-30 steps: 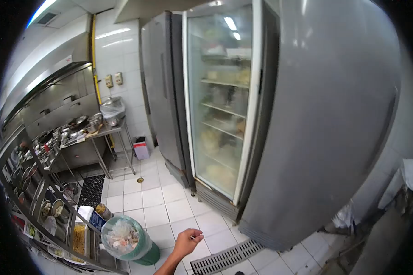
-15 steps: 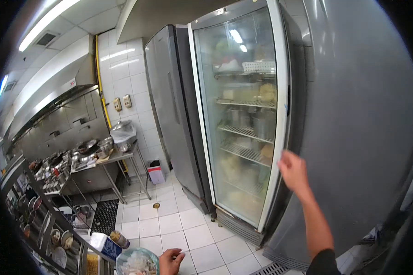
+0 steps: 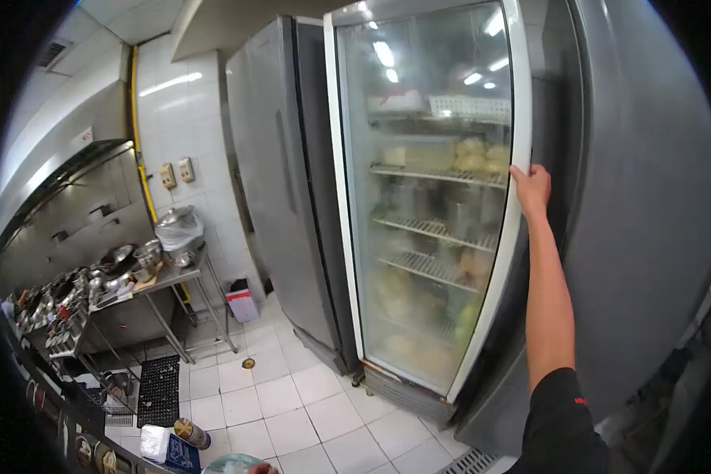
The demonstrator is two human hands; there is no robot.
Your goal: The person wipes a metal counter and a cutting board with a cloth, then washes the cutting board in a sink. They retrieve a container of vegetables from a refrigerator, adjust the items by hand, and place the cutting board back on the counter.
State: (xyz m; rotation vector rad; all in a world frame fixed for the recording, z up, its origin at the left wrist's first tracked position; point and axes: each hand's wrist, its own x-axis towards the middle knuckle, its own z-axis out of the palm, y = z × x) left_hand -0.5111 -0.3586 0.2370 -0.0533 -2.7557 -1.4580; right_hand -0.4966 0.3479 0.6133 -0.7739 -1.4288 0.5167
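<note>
My right hand (image 3: pixel 532 191) grips the right edge of the white-framed glass fridge door (image 3: pixel 521 118), thumb on the front and fingers curled round the side. The door's right edge stands slightly out from the cabinet. Behind the fogged glass, wire shelves (image 3: pixel 438 175) hold a white perforated basket (image 3: pixel 470 108), pale round items and metal containers. At the bottom edge, only a sliver of my left hand (image 3: pixel 264 469) shows beside a greenish, translucent tub (image 3: pixel 233 461); its fingers are hidden.
Grey steel cabinets flank the fridge, one on the left (image 3: pixel 272 197) and one on the right (image 3: pixel 648 197). A steel table (image 3: pixel 178 276) carries pots at the left. Near the tub are a white-and-blue pack (image 3: pixel 170 449) and a jar (image 3: pixel 191 433). A floor drain grate (image 3: pixel 470 462) lies below.
My right hand has moved up and closed on the door's edge, which has swung out a little. My left hand has dropped almost out of view as the camera came nearer the fridge.
</note>
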